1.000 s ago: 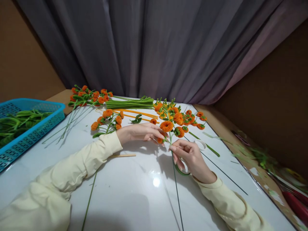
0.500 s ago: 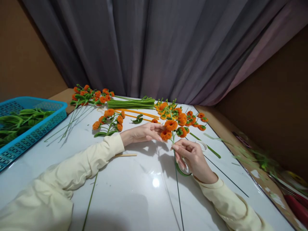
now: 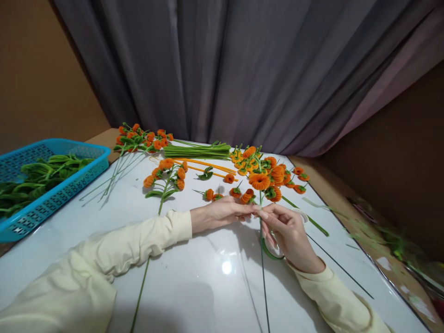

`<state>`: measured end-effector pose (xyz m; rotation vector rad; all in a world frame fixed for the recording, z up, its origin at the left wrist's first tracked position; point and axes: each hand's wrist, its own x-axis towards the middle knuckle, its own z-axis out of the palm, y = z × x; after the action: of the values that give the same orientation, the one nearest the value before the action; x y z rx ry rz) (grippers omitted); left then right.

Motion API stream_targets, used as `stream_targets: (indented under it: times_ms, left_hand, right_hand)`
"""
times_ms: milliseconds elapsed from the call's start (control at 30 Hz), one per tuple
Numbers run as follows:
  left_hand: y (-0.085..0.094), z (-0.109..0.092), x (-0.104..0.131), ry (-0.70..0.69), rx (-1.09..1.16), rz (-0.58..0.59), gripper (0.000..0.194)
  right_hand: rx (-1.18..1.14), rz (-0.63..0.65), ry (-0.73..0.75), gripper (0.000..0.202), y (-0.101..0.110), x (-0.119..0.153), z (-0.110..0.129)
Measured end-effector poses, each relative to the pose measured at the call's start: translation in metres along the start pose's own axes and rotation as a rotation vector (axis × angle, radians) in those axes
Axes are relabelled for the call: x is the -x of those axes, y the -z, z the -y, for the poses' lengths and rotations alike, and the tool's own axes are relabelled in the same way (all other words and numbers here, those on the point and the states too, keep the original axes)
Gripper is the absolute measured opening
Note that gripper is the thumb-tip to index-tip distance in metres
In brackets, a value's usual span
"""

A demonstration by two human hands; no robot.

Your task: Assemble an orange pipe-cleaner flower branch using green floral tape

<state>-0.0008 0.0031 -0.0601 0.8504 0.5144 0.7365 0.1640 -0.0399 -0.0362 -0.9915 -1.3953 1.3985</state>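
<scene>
A green stem [image 3: 264, 277] of fuzzy orange flowers [image 3: 259, 181] is pinched by the right hand [image 3: 290, 235], the left hand's [image 3: 225, 212] grip being unclear.

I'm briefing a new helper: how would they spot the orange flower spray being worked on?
Start with the white tabletop below the dark curtain. Just right of centre, find the right hand, pinching a thin dark stem. The orange flower spray tops it; unlike the sprays farther left, it is hand-held.

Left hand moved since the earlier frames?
Yes: the left hand has shifted rightward and lower in view, judged against the bundle of green stems.
</scene>
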Motion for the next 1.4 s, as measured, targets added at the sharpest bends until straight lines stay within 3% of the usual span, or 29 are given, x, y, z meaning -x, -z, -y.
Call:
stream_targets:
  times_ms: [300,433,767,1067,1233,1333,1400]
  left_hand:
    - [-0.023,0.007,0.009,-0.095,-0.005,-0.205,0.024]
    - [-0.025,0.009,0.009,-0.107,0.018,-0.267,0.02]
    - [-0.021,0.012,0.007,-0.116,0.018,-0.278,0.024]
    - [-0.015,0.017,0.008,-0.085,0.002,-0.265,0.025]
    - [-0.012,0.019,0.007,-0.076,-0.012,-0.257,0.024]
    - [-0.012,0.02,0.008,-0.075,-0.032,-0.275,0.023]
    - [-0.012,0.021,0.008,-0.073,-0.043,-0.289,0.024]
  right_hand:
    - [0.088,-0.018,-0.009,0.024,0.001,0.0,-0.001]
    - [0.1,-0.01,-0.073,0.026,0.001,-0.002,0.002]
    - [0.102,0.151,-0.306,0.033,0.011,-0.011,0.008]
    - [0.198,0.266,-0.356,0.036,0.02,-0.012,0.012]
    - [0.309,0.121,-0.278,0.036,0.025,-0.018,0.019]
    - [0.422,-0.081,-0.082,0.032,0.024,-0.004,0.037]
    - [0.459,-0.145,0.087,0.026,0.02,0.021,0.05]
